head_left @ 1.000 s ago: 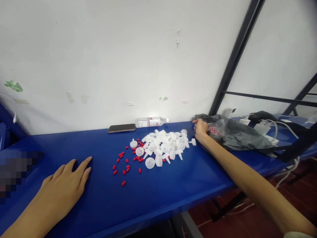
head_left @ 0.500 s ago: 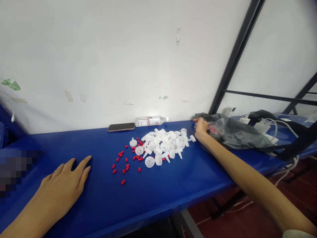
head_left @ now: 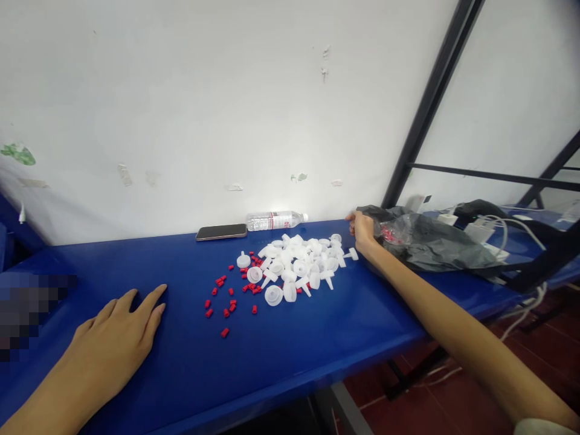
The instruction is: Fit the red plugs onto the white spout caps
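Nearest, the left hand (head_left: 115, 335) lies palm down on the blue tabletop (head_left: 294, 341), its fingers spread and loose, gripping nothing. At the lower right, a pale sleeve (head_left: 541, 428) ends on the right forearm (head_left: 466, 332), which reaches over the table's front edge above dark red floor tiles (head_left: 480, 399). Beyond the left hand and to its right, small red tip caps (head_left: 225, 333) are scattered, well apart from the fingers. Further in they bunch against a loose heap of white plastic nozzle caps (head_left: 301, 267), some tipped over with their pointed spouts outward; 1 stands spout up at the heap's left end. Past the heap's right side is the right hand (head_left: 362, 229), its fingers curled; whether they pinch anything I cannot tell. It is at the left end of a crumpled dark grey plastic bag (head_left: 435, 246), where a clear plastic bag (head_left: 401, 229) with red pieces shows; whether the hand touches either is unclear. Along the back edge, a smartphone (head_left: 221, 232) lies flat, with a clear water bottle (head_left: 272, 220) on its side just beside it, cap pointing right. Behind rise a slanting black metal post (head_left: 421, 121) and the white wall (head_left: 226, 109).
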Action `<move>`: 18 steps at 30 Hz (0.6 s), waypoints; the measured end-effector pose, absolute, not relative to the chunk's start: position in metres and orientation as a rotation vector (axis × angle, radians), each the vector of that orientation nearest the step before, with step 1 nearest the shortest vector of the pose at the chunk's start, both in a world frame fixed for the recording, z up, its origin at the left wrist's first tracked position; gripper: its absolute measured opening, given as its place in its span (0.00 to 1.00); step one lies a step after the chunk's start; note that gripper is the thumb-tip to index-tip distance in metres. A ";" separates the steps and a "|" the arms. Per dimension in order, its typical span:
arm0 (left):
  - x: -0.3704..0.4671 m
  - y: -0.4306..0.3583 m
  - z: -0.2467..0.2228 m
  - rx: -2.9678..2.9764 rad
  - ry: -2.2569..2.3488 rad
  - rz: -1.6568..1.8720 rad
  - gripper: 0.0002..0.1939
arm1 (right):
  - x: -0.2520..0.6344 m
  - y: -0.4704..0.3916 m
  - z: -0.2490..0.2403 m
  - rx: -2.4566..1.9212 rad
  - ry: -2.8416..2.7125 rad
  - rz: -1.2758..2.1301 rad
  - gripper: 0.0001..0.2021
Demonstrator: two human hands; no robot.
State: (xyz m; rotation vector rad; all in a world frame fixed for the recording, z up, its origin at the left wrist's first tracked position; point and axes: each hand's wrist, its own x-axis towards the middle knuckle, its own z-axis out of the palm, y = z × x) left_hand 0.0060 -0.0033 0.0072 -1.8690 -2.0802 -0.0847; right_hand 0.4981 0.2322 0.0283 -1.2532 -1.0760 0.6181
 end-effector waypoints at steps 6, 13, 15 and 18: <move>0.003 -0.003 0.003 -1.890 -2.016 -0.081 0.35 | 0.484 0.223 0.037 -1.253 -1.210 0.400 0.17; 0.002 -0.003 0.002 -1.874 -2.019 -0.084 0.36 | 0.481 0.216 0.038 -1.291 -1.337 0.296 0.20; 0.003 -0.003 0.003 -1.868 -2.034 -0.081 0.35 | 0.480 0.215 0.038 -1.299 -1.352 0.283 0.20; 0.004 -0.003 0.004 -1.880 -2.043 -0.068 0.36 | 0.479 0.214 0.039 -1.312 -1.367 0.266 0.20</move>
